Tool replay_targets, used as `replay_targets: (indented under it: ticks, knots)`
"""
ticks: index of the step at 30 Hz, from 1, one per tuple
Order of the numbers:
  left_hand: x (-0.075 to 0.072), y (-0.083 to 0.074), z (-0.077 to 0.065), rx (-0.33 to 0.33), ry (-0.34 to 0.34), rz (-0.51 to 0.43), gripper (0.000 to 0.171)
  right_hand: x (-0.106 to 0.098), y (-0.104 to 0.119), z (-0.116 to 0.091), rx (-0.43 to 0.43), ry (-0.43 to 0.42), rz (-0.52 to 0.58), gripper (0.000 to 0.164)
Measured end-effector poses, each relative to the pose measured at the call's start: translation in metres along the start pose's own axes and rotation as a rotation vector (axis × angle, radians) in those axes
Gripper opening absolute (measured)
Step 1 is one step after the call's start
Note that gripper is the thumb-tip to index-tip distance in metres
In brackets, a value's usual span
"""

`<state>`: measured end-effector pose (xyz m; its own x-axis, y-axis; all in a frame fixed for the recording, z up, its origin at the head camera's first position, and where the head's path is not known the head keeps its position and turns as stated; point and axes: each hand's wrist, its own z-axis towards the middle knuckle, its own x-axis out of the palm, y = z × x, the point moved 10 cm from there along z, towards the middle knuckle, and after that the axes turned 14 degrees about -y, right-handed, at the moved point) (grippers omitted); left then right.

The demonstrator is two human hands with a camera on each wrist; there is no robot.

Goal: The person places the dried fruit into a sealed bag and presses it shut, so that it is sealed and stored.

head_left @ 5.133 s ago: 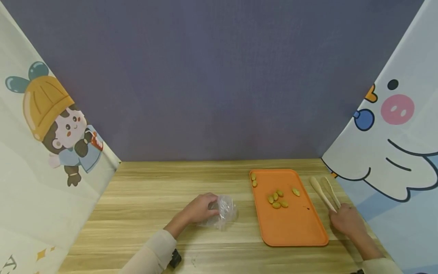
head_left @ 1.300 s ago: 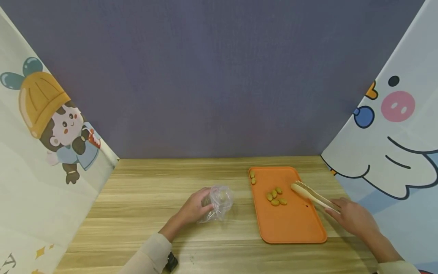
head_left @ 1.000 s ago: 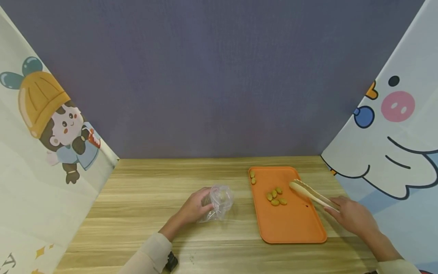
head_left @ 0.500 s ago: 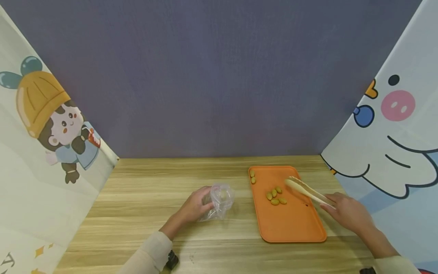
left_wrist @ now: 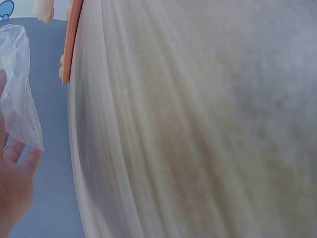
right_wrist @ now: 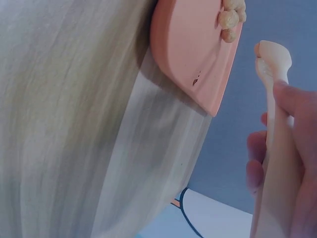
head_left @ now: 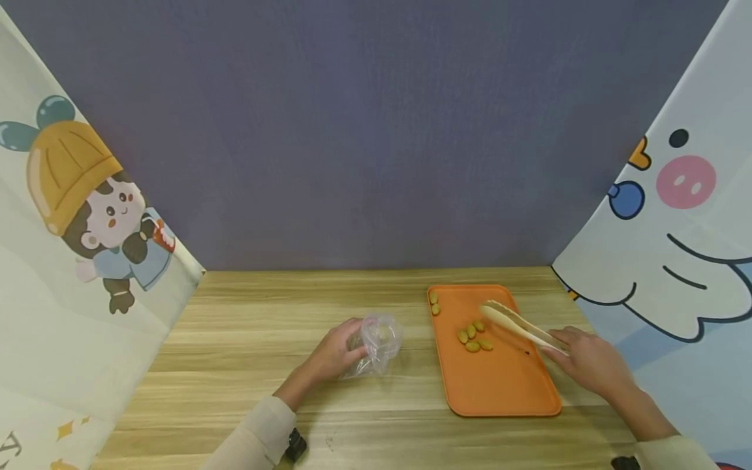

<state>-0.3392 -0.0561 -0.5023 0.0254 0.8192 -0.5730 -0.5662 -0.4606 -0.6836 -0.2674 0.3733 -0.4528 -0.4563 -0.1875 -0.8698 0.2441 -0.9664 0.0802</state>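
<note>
My left hand (head_left: 336, 352) grips a clear plastic bag (head_left: 384, 349) low over the table, its mouth turned up and to the right. In the left wrist view, fingers (left_wrist: 32, 159) show behind the thin film. My right hand (head_left: 592, 363) holds pale cream tongs (head_left: 519, 325), which reach over an orange tray (head_left: 499, 395) from its right side. A tan bit (right_wrist: 257, 49) shows between the tongs' nearly closed tips in the right wrist view. Left of the tips, several small oval yellow-brown pieces (head_left: 472, 346) lie clustered on the tray.
Two more oval pieces (head_left: 435, 303) sit at the tray's far left corner. Dark specks (head_left: 526, 352) mark its right part. The wooden table (head_left: 264, 307) ends at a grey-blue back wall (head_left: 376, 163), with cartoon-printed side panels left and right.
The tongs have come from beside the tray to above it, moving left. A single piece near the tray's right side is gone from its spot. The bag's mouth has spread; the left hand barely moved.
</note>
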Motion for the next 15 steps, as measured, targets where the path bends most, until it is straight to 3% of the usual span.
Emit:
replay_targets:
  ticks: [15]
  knots:
    - [0.001, 0.002, -0.001, -0.022, 0.018, 0.035, 0.057, -0.005, 0.021, 0.013, -0.046, -0.017, 0.021, 0.040]
